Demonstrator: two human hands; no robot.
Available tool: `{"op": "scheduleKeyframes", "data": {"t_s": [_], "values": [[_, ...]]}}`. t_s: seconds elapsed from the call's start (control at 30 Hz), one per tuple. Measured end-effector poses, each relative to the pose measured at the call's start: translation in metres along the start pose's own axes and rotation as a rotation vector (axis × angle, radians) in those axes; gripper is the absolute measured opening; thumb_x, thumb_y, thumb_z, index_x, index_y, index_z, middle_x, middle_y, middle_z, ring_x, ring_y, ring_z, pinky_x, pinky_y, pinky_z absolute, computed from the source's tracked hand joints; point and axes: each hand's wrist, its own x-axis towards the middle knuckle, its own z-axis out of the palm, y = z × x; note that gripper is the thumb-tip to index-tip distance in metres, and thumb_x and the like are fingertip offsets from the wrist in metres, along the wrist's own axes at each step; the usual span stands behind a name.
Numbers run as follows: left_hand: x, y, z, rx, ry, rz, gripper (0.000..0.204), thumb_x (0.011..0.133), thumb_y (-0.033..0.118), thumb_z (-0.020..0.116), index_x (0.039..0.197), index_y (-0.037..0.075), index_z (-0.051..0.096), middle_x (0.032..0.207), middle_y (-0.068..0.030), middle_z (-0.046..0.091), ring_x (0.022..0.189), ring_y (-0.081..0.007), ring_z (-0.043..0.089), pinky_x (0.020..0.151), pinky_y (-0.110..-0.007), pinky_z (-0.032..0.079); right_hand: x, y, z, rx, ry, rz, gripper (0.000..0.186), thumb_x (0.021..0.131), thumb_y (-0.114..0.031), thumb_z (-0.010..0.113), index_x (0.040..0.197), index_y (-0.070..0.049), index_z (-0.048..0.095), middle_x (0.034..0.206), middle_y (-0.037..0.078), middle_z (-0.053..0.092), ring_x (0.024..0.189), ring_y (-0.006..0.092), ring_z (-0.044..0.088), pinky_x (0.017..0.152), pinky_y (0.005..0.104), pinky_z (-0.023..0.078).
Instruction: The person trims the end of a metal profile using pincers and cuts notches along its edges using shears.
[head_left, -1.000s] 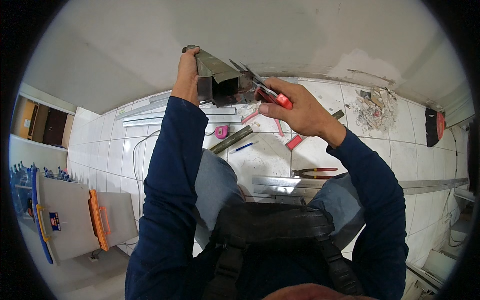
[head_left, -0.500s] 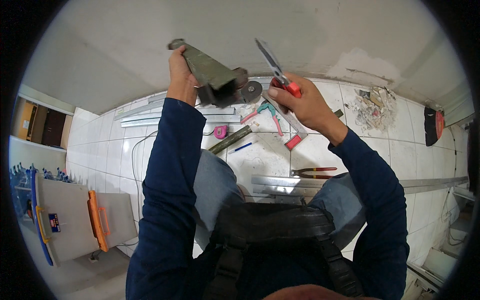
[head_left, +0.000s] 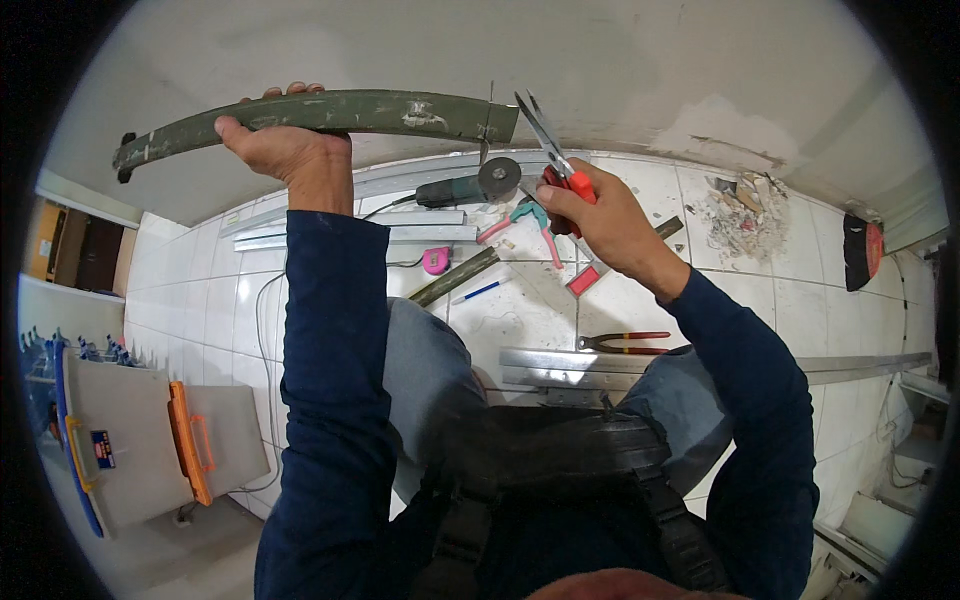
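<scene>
My left hand (head_left: 285,150) grips a long olive-green metal channel (head_left: 385,110) from below, its thumb over the near side. The scuffed channel lies roughly level, with a thin flap standing out above and below near its right end. In my right hand (head_left: 625,220) is a pair of snips (head_left: 546,132) with red handles, fingers wrapped round them. Their blades are parted and point up toward the channel's right end; whether they touch it I cannot tell. On the floor beneath lies an angle grinder (head_left: 448,191) with a dark disc.
On the tiled floor lie a pink tape measure (head_left: 435,261), a blue pen (head_left: 478,291), pink-and-teal pliers (head_left: 549,238), a red-handled square (head_left: 585,279), pincers (head_left: 625,343) and metal profiles (head_left: 575,368). A rubble pile (head_left: 745,218) sits by the wall. Pale boxes (head_left: 130,425) stand left.
My left hand has swung the green channel from pointing toward me to lying crosswise, its end now near the snips. The snips' blades have parted. The grinder shows more fully.
</scene>
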Motion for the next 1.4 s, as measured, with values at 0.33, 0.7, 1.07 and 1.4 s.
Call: {"op": "scheduleKeyframes", "data": {"t_s": [0.33,0.7,1.07,1.4], "values": [[-0.007,0.0,0.004,0.009,-0.134,0.128,0.046,0.101,0.06,0.029,0.107,0.016,0.043,0.087,-0.0078,0.052,0.074,-0.0255,0.058,0.068,-0.043,0.051,0.002,-0.008,0.006,-0.065,0.011,-0.035,0.044,0.094,-0.045,0.063,0.097,-0.002,0.065,0.071,0.009,0.061,0.067,0.0196,0.057,0.067,0.0345,0.046],[-0.001,0.001,-0.001,-0.045,-0.172,0.097,0.051,0.099,0.064,0.029,0.108,0.016,0.044,0.085,-0.0077,0.052,0.072,-0.0264,0.059,0.065,-0.044,0.051,0.001,-0.007,0.01,-0.123,0.061,-0.065,0.044,0.095,-0.043,0.064,0.087,0.0,0.063,0.064,0.011,0.054,0.062,0.022,0.054,0.063,0.0385,0.043],[0.0,0.007,0.0,-0.101,-0.111,0.029,0.049,0.097,0.054,0.027,0.101,0.011,0.049,0.082,-0.0117,0.053,0.071,-0.026,0.056,0.066,-0.043,0.048,-0.007,-0.013,0.012,0.272,-0.155,-0.058,0.034,0.098,-0.035,0.064,0.08,-0.007,0.059,0.063,-0.001,0.052,0.054,0.0077,0.047,0.052,0.0261,0.039],[0.014,0.024,-0.003,-0.027,-0.374,0.15,0.06,0.099,0.07,0.024,0.115,0.017,0.047,0.081,-0.008,0.056,0.068,-0.0238,0.06,0.062,-0.043,0.051,0.002,-0.005,0.001,-0.505,0.148,-0.197,0.043,0.091,-0.045,0.067,0.092,-0.002,0.067,0.071,0.018,0.065,0.064,0.0366,0.062,0.066,0.0451,0.051]]}}
